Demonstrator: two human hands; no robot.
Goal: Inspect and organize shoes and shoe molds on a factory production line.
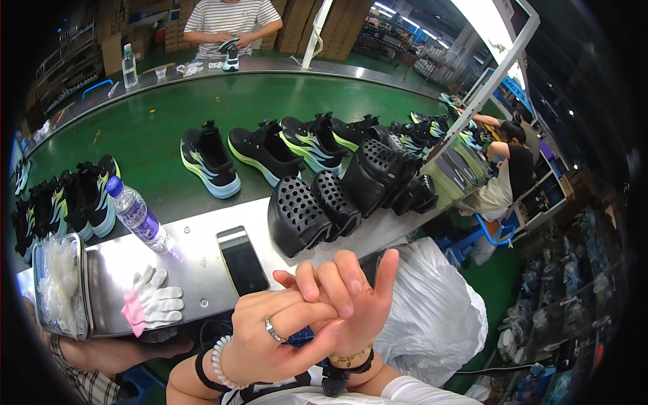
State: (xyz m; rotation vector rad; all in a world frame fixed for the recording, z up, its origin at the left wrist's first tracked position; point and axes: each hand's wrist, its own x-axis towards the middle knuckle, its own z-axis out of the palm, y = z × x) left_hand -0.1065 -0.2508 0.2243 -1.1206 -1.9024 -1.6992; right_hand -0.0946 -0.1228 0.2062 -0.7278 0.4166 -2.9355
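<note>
My left hand (280, 331), with a ring and a white coil bracelet, reaches across in front of my body. Its thumb and forefinger close on the palm side of my right hand (364, 304). The right hand's palm faces me; its fingers are apart and partly bent, and one points up. No object shows between the hands, though where they overlap is hidden. Just beyond them a dark phone (243, 261) lies on the metal ledge (196, 270). A white knit glove with a pink cuff (154, 302) lies to the left.
Black perforated heel-shaped covers (297, 214) stand on the ledge, beside a water bottle (139, 217) and a tray of clear plastic (82, 297). Black running shoes (206, 162) line the green belt (169, 101). White sheeting (432, 310) hangs at right. Co-workers (233, 23) sit or stand around.
</note>
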